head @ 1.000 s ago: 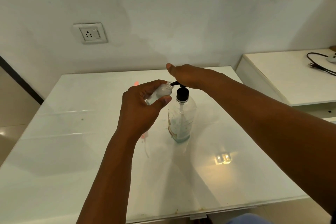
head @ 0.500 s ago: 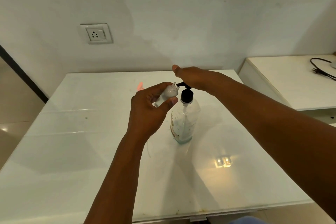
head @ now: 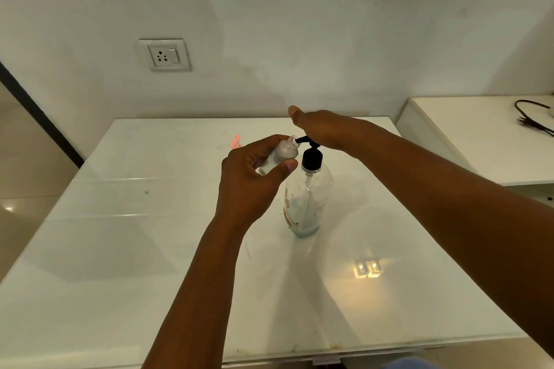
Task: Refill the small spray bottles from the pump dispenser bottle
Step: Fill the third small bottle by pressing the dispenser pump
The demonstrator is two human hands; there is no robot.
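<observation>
Mid-fill, judging by the pose. On the white table, left hand curled round a small spray bottle, uncapped and tilted, neck right at the black spout. Just right of it, pump dispenser bottle standing upright, little liquid visible inside. Right hand laid flat over the pump head, fingers straight, pressing rather than gripping. Pink object lying further back, possibly a cap; too blurred to tell. Next call: a steady downward press with neck and spout kept aligned, else spillage.
</observation>
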